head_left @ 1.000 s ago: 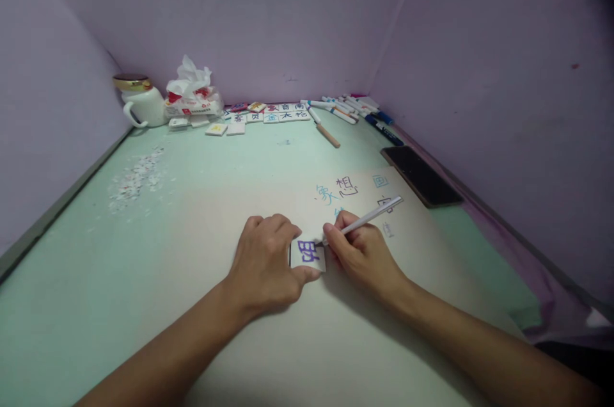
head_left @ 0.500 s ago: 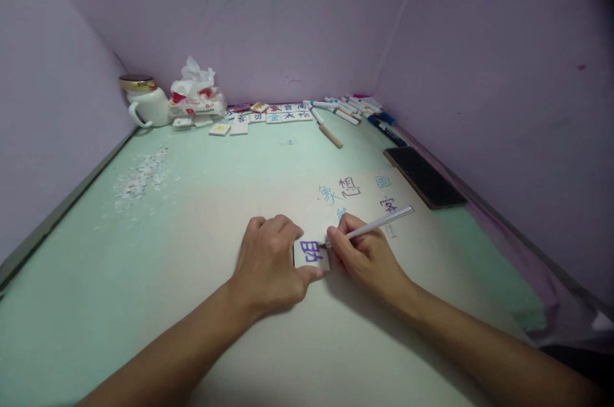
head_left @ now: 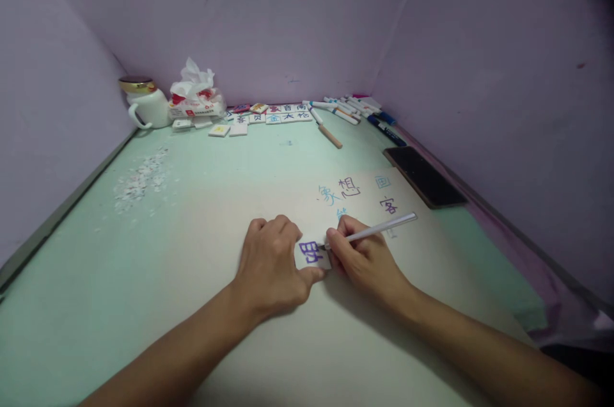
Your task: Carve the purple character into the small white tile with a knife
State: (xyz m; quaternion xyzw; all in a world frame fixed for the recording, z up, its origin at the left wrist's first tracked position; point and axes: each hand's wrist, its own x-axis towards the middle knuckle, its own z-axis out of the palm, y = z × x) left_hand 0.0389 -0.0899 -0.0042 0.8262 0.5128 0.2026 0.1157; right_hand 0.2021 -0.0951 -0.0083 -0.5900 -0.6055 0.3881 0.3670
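A small white square block (head_left: 314,264) with a purple character drawn on it lies on a pale sheet (head_left: 230,356). My left hand (head_left: 273,263) grips the block from the left, fingers along its far side and thumb along its near edge. In my right hand (head_left: 359,253) is a slim silver craft knife (head_left: 384,226), held like a pen. Its dark pointed tip meets the block's top face at the right of the purple lines. My right fingertips rest close against the block's right edge.
Characters (head_left: 349,187) are written on the sheet beyond my right hand. A phone (head_left: 426,176) lies right, with several markers (head_left: 345,111) behind it. Character tiles (head_left: 288,117), a tissue pack (head_left: 197,100) and a white mug (head_left: 152,107) line the back. White shavings (head_left: 141,180) lie left.
The silver knife has tilted slightly, its rear end a little lower and farther right. The block has turned slightly and shifted within my left hand's grip.
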